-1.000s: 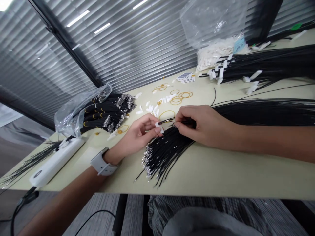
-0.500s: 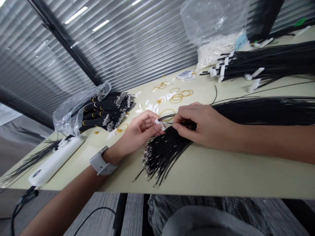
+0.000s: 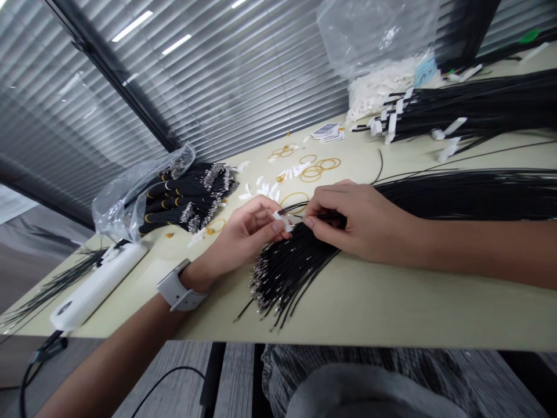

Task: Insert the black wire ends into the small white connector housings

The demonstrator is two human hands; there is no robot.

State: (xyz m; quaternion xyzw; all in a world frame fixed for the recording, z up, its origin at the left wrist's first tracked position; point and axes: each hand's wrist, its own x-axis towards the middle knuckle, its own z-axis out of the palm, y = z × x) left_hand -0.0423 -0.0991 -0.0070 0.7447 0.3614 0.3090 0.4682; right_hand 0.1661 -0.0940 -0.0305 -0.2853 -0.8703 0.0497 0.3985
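Note:
My left hand pinches a small white plastic connector housing between thumb and fingers. Thin black wires run from the housing toward my right hand, whose thumb and forefinger are closed on a black wire. How far the wire's end sits in the housing is too small to tell. Below both hands lies a thick bundle of black wires, its silvery crimped metal ends fanned out toward the lower left. The bundle passes under my right hand and continues to the right.
Loose white housings and yellow rubber bands lie behind my hands. At the left are bagged wire bundles and a white power strip. A bag of white housings and wires with fitted housings stand back right.
Both hands keep nearly the same pose, the left on the white housing and the right on the wire. The whole view has shifted very slightly.

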